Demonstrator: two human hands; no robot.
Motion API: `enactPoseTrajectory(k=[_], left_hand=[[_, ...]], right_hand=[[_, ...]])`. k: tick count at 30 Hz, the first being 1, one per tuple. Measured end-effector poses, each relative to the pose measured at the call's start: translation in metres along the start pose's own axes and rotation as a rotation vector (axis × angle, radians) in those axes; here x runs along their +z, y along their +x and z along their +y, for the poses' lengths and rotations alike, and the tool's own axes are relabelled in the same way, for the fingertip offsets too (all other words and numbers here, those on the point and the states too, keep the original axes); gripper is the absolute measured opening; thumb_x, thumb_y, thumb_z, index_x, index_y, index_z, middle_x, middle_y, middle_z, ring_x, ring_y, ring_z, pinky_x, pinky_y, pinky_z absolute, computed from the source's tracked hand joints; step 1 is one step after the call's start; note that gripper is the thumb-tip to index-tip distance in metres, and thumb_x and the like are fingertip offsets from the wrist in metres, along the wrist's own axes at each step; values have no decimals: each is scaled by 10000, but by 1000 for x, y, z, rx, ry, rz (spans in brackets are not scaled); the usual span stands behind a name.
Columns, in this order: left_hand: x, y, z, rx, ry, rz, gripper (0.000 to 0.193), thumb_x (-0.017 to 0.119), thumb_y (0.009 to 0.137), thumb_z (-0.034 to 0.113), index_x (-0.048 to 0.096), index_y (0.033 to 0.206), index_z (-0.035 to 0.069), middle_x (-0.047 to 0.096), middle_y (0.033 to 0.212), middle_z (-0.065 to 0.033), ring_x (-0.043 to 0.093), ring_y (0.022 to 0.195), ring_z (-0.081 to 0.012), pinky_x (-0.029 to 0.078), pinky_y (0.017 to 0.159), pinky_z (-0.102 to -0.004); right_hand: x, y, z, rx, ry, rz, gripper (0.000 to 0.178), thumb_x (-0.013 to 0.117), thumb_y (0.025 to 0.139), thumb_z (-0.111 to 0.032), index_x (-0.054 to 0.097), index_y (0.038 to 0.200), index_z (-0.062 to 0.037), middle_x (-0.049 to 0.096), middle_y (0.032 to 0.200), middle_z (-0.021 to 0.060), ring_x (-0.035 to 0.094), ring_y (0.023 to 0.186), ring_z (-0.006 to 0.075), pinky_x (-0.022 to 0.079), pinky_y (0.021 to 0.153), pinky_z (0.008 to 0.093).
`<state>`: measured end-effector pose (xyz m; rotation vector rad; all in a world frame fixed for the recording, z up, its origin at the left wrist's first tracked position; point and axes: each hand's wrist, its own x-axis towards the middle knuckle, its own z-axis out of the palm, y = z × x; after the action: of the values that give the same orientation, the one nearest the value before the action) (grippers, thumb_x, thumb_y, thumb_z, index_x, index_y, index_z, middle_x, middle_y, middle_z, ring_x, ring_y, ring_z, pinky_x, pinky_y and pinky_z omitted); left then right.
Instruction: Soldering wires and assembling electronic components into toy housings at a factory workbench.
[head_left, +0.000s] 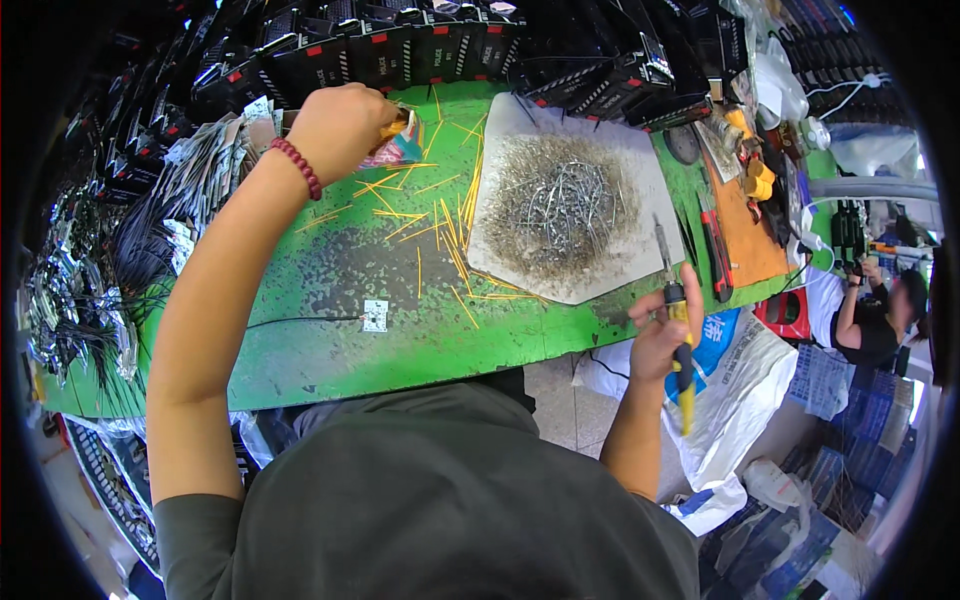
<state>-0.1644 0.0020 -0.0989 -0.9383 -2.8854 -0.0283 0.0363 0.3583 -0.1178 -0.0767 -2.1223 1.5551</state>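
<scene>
My left hand (345, 125), with a red bead bracelet, reaches to the far side of the green table (330, 370). Its bent fingers are at a small pink and teal plastic packet (398, 152) with something orange at its top; the fingertips are mostly hidden. A soldering iron (678, 310) with a yellow and black handle is held in my right hand (660, 335), its tip pointing away from me. Left of that hand lies a pale board (490, 240) bearing a heap of silvery wire bits (570, 205). A small white circuit board (375, 316) with a black wire rests nearer me.
Thin yellow wires (450, 240) are scattered over the table's middle. Bundles of strips and black wires (200, 180) pile up at the left. Black boxes (390, 55) line the back. A red and black cutter (715, 245) lies at the right. Another person (870, 315) sits far right.
</scene>
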Motion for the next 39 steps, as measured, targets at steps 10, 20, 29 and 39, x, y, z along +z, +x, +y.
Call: enactPoseTrajectory(k=[10,20,29,39], left_hand=[[-6,-13,1,-109,-61,100,83,638,763,99,670,828,58,645,899,-35,595,902,-241,502,760,-365],[6,-17,-5,-89,-45,189,100,606,788,148,690,795,96,642,798,-43,603,859,-239,505,731,-377],[3,-16,-3,-156,-108,95,150,639,804,182,693,905,84,659,801,-108,620,788,-294,474,743,-408],[8,-11,5,-193,-237,157,140,631,807,173,663,866,50,633,886,-89,615,778,-305,487,717,-407]], right_hand=[[11,-8,4,205,354,-64,278,657,799,-186,535,946,16,559,752,45,511,584,84,391,526,184],[42,-3,17,149,160,-154,143,591,783,-94,541,879,-1,557,728,38,523,606,87,426,582,212],[43,-1,20,138,145,-201,165,604,797,-109,542,898,5,562,737,37,531,610,93,437,591,207],[42,-1,21,149,177,-195,145,625,790,-58,562,907,-3,587,780,32,555,640,80,442,608,205]])
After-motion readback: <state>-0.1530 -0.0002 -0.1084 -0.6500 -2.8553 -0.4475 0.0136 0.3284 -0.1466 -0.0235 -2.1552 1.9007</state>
